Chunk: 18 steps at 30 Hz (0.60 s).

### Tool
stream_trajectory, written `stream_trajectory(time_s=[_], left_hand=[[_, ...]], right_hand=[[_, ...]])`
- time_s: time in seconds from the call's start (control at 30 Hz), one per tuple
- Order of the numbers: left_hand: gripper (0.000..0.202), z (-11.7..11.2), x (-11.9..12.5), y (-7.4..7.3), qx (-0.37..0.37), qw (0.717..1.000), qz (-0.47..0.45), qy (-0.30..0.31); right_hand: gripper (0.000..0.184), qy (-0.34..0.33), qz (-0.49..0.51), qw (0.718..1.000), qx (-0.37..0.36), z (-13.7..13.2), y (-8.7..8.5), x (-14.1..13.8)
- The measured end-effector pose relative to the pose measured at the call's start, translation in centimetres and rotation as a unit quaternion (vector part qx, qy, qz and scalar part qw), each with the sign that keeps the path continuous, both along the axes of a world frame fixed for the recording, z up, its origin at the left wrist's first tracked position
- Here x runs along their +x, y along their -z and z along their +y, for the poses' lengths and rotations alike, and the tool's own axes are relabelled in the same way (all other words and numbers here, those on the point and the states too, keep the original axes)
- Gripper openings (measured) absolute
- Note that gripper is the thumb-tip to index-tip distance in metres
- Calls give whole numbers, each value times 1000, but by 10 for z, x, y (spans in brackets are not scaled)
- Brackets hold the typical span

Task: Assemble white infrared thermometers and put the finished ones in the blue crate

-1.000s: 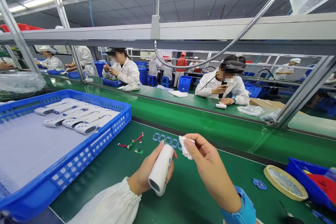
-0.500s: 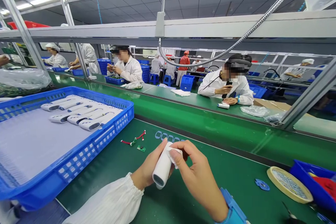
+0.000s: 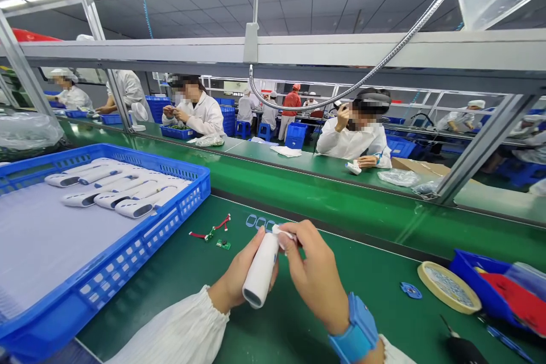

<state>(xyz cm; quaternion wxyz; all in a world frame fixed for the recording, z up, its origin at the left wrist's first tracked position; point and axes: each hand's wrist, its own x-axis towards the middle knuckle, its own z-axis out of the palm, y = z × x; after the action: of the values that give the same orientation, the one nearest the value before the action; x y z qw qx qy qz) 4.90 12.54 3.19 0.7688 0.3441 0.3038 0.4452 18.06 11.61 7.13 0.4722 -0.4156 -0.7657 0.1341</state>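
Observation:
My left hand [image 3: 239, 273] is closed around a white tube-like plastic housing [image 3: 261, 273], tilted with its open end toward me. A small blue mark shows on the housing's right side. Pinched in my right hand [image 3: 313, 273] is a white wipe [image 3: 282, 232], held at the far end of the housing. Just beyond my hands lie several thin blue rings [image 3: 251, 220] in a row. To their left are red wires with white plugs [image 3: 224, 222] and a small green circuit board [image 3: 223, 244].
A blue basket [image 3: 140, 264] at left holds several similar white housings [image 3: 132, 207]. On the right are a blue part [image 3: 410, 290], a round yellow-rimmed dish [image 3: 426, 273], a blue bin [image 3: 460, 261] and a black-handled tool [image 3: 463, 347]. A co-worker [image 3: 358, 131] sits across the green bench.
The wipe has moved from the housing's upper side to its far end, and the housing has turned a little, showing the blue mark. The view has shifted right. The co-worker opposite raised a hand.

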Motion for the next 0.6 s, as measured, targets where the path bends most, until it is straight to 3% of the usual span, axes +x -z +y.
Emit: stream_trajectory(time_s=[0.17, 0.6], left_hand=[[52, 2, -3, -1, 75, 995, -55, 26], [49, 2, -6, -2, 68, 996, -60, 20]], right_hand=[[19, 29, 60, 995, -81, 4, -11, 11], [23, 51, 99, 987, -116, 4, -37, 42]])
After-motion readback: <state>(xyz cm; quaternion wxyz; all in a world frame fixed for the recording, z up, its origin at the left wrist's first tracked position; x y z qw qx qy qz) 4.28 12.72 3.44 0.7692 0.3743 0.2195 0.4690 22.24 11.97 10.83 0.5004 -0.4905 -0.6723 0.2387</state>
